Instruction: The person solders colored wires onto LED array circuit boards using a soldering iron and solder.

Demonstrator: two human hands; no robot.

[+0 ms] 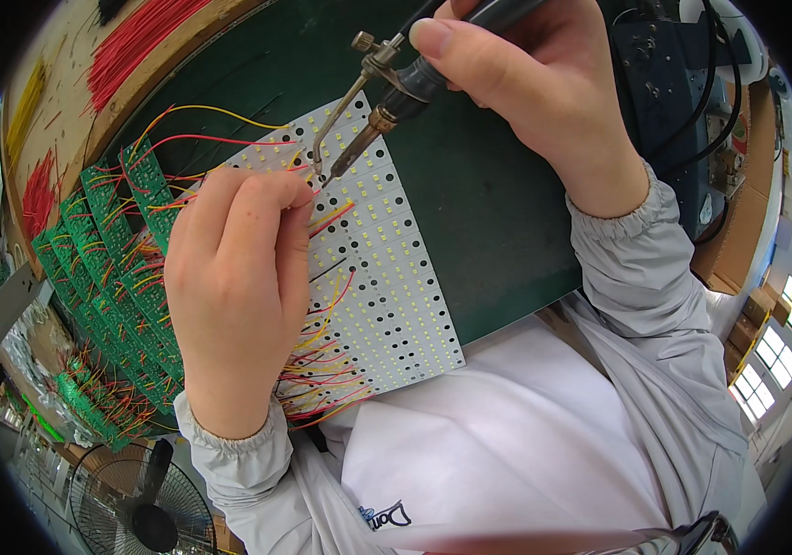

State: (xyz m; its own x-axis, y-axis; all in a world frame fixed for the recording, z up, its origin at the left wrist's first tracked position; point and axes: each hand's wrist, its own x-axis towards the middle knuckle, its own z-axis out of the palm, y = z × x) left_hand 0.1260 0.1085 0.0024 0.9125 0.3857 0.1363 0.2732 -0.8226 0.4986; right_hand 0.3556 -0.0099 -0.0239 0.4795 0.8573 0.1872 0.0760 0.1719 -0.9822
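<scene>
This is an electronics assembly workshop. On the green work mat [497, 213] lies a white LED board [386, 277], near its left edge stand rows of green circuit boards [109, 277] with red and yellow wires. Bundles of cut wires [137, 37] lie at the far left corner, and a soldering iron [396, 102] is in use

The soldering iron [414, 88] at top centre has a dull brass-coloured metal barrel, a thin steel feed tube and a matt black grip, and under it the LED panel [386, 277] is smooth, matt white board studded with small glossy chips. It rests on a flat dark green mat [488, 213] with a faint sheen, while the wires [322, 370] wear shiny red and yellow plastic insulation. The sleeves [636, 268] are soft, pale, matt woven cloth, and at upper left the bench edge [72, 55] is bare light wood.
</scene>
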